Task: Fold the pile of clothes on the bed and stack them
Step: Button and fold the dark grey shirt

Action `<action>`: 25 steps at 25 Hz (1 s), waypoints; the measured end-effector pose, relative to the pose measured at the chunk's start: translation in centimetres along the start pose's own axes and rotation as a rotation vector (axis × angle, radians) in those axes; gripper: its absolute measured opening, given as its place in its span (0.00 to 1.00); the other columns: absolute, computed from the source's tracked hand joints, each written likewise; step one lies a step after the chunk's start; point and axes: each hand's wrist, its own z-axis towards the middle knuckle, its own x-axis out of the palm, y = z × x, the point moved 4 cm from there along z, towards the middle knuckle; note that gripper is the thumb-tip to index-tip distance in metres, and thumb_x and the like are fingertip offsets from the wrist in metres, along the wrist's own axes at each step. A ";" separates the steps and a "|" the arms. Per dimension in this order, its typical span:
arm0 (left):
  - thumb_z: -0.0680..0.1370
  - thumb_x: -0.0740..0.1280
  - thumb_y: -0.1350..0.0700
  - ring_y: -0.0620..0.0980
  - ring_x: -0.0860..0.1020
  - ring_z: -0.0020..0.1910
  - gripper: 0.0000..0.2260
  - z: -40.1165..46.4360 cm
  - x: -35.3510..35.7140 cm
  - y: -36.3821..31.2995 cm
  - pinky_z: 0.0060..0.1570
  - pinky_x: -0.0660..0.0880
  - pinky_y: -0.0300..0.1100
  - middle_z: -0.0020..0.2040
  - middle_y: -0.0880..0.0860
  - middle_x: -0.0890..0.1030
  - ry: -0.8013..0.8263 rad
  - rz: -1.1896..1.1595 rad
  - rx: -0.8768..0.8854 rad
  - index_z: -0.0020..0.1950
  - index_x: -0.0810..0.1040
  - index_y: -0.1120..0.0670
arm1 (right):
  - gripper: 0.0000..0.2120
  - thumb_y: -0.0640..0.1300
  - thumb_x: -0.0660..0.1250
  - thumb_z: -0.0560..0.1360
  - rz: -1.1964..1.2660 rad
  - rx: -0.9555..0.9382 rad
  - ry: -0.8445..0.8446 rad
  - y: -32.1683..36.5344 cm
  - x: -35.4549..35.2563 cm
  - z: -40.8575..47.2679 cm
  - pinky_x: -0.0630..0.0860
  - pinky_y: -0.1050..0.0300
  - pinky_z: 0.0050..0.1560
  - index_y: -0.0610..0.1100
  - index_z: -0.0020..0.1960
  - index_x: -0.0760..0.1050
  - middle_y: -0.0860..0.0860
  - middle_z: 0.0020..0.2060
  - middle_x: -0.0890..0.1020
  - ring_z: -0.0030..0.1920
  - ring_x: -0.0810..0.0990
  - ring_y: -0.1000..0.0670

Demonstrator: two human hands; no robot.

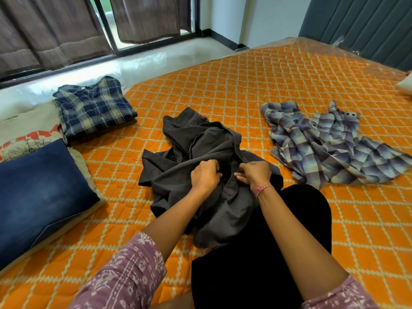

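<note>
- Head view: a dark grey shirt [200, 152] lies crumpled at the centre of the orange quilt [245, 85], its near edge draped over the person's black-clad knee [267, 241] at 6 o'clock.
- The left hand [206, 175] has its fingers curled into a fold of the grey shirt, gripping the cloth.
- The right hand [255, 173] sits just beside the left, at 3 o'clock from it, fingers pinching another fold of the same shirt; a pink thread band [264, 188] circles its wrist.
- The two hands are close together, almost touching, over the shirt's middle.
- At 10 o'clock from the grey shirt, a navy plaid shirt [95, 108] lies folded into a neat rectangle near the quilt's far left edge.
- Under and beside that plaid shirt, at 9 o'clock, a cream garment with a red print [26, 130] lies flat.
- A folded pair of blue jeans [42, 192] rests at 8 o'clock, overlapping the cream garment's near part.
- At 2 o'clock, well apart from the grey shirt, a pale blue plaid shirt [330, 143] lies spread and rumpled, unfolded.
- Clear plastic sheeting [323, 44] covers the bed's far corner at 1 o'clock, before a grey padded headboard [361, 23].
- Brown curtains [44, 30] hang at 11 o'clock over a dark-framed window.
- Patterned mauve sleeves [124, 277] cover both upper arms at the bottom.
</note>
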 end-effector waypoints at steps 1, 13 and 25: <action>0.78 0.67 0.53 0.58 0.78 0.54 0.10 0.0 0.1 -0.2 0.47 0.73 0.50 0.54 0.56 0.80 -0.021 0.045 0.006 0.58 0.75 0.55 | 0.12 0.32 0.66 0.73 0.049 0.036 0.017 -0.3 0.2 0.3 0.79 0.56 0.33 0.38 0.31 0.72 0.43 0.31 0.78 0.31 0.81 0.48; 0.78 0.61 0.64 0.58 0.80 0.46 0.05 1.5 0.3 -1.9 0.36 0.68 0.46 0.49 0.57 0.81 -0.002 0.338 0.040 0.48 0.75 0.58 | 0.08 0.35 0.71 0.70 -0.383 -0.073 0.077 -0.6 0.3 0.1 0.83 0.50 0.39 0.37 0.33 0.78 0.41 0.31 0.81 0.33 0.82 0.44; 0.72 0.73 0.64 0.42 0.79 0.30 0.05 -1.3 -7.4 1.9 0.30 0.73 0.30 0.31 0.53 0.80 0.148 -0.674 -0.015 0.38 0.79 0.59 | 0.11 0.28 0.63 0.73 0.141 0.008 0.682 2.3 1.1 -4.1 0.79 0.64 0.37 0.43 0.43 0.76 0.48 0.37 0.79 0.37 0.78 0.53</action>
